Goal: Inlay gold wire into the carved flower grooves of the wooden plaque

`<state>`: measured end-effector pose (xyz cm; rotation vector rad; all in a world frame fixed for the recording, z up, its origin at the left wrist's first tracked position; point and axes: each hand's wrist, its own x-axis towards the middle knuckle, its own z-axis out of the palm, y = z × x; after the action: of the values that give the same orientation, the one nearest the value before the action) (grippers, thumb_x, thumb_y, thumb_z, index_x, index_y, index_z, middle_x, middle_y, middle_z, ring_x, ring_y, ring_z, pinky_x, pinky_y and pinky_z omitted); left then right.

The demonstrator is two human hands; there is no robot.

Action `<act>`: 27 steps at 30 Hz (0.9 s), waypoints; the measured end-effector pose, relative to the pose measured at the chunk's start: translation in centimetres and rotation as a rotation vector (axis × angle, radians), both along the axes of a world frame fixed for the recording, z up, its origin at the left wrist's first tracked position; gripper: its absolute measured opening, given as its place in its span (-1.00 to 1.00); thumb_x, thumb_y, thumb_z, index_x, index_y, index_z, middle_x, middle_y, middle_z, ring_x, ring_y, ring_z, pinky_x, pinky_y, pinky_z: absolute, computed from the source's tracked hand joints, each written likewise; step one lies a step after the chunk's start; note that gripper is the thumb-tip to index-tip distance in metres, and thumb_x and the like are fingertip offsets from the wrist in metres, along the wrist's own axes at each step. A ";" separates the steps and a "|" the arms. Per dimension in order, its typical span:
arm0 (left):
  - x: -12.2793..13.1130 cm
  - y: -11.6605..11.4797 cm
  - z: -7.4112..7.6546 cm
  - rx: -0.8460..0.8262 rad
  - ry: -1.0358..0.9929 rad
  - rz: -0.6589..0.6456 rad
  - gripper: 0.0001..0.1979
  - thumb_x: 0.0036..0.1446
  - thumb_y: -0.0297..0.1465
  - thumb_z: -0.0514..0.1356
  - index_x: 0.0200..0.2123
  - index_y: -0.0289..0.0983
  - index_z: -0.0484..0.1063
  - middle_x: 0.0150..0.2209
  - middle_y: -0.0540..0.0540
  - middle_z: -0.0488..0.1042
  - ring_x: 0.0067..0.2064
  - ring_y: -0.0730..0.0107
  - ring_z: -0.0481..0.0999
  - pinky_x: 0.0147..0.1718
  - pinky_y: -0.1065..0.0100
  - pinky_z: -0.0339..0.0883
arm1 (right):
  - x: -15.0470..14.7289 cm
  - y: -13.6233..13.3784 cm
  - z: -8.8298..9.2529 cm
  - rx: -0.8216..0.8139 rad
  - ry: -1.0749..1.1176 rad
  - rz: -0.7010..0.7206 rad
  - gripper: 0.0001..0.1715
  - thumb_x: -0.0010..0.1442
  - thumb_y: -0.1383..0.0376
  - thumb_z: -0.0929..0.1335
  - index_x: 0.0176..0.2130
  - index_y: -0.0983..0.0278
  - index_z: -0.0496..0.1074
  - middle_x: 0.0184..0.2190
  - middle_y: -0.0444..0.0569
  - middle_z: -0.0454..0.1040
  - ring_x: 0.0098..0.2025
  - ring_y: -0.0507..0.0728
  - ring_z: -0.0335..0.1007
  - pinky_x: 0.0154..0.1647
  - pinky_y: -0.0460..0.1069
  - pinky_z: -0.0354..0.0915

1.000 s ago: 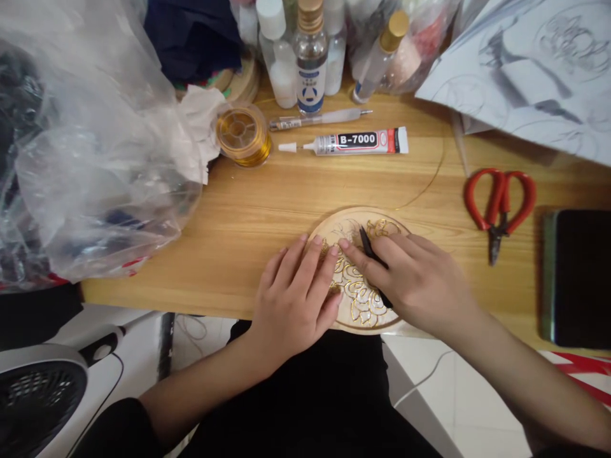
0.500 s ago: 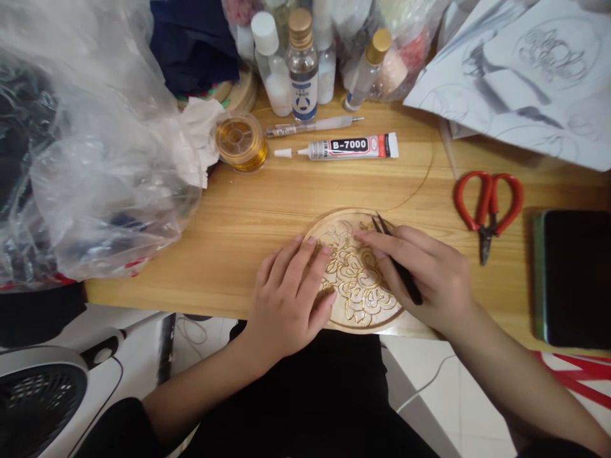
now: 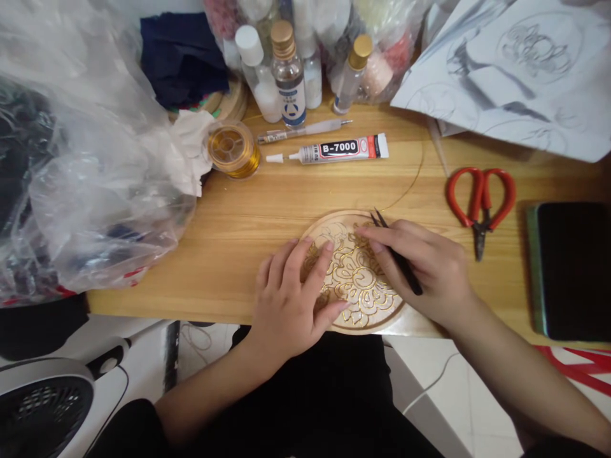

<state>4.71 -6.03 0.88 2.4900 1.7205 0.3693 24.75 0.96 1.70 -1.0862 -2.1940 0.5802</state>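
A round wooden disc (image 3: 356, 280) with a flower pattern outlined in gold wire lies at the front edge of the wooden table (image 3: 267, 210). My left hand (image 3: 291, 299) rests flat on the disc's left side, fingers spread and pressing on it. My right hand (image 3: 424, 267) is closed around black tweezers (image 3: 396, 254), whose tips point to the disc's upper rim. A thin gold wire (image 3: 410, 184) curves from the disc's top across the table toward the back.
A gold wire spool (image 3: 233, 149), a B-7000 glue tube (image 3: 334, 150), a pen and several bottles (image 3: 286, 70) stand behind. Red scissors (image 3: 480, 200) and a dark phone (image 3: 570, 270) lie at the right. A big plastic bag (image 3: 81, 146) fills the left. Sketch paper (image 3: 515, 70) is at back right.
My right hand has slid off the middle of the disc to its right side, uncovering the wire pattern; the tweezers now point at the upper rim. My left hand stayed on the disc.
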 end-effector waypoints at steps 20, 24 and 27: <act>-0.7 0.4 0.0 -0.016 -0.194 -0.003 -0.31 0.19 0.02 0.08 0.26 -0.25 0.13 0.33 -0.35 -0.09 0.36 -0.19 -0.11 0.24 -0.13 -0.05 | 0.1 0.1 0.0 -0.022 0.030 -0.009 -0.69 0.20 0.48 0.30 -0.08 0.23 0.46 -0.47 -0.10 0.46 -0.49 -0.01 0.38 -0.49 -0.09 0.30; -1.0 0.4 0.1 -0.009 -0.275 0.007 -0.36 0.25 -0.05 0.03 0.25 -0.32 0.10 0.32 -0.39 -0.09 0.37 -0.15 -0.09 0.26 -0.13 -0.07 | 0.3 -0.2 0.4 -0.007 0.068 -0.028 -0.65 0.18 0.51 0.31 -0.08 0.20 0.46 -0.46 -0.11 0.48 -0.48 -0.01 0.40 -0.48 -0.09 0.31; -1.1 0.3 0.1 0.003 -0.266 0.011 -0.44 0.27 -0.12 0.02 0.21 -0.35 0.17 0.32 -0.39 -0.09 0.36 -0.15 -0.08 0.27 -0.12 -0.07 | 0.5 -0.3 0.6 -0.005 0.096 -0.081 -0.64 0.15 0.52 0.33 -0.09 0.20 0.48 -0.46 -0.11 0.49 -0.48 0.00 0.40 -0.47 -0.09 0.32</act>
<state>3.65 -5.76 0.94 2.3088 1.6277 0.6709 25.21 0.64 2.27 -1.1212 -2.0579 0.5901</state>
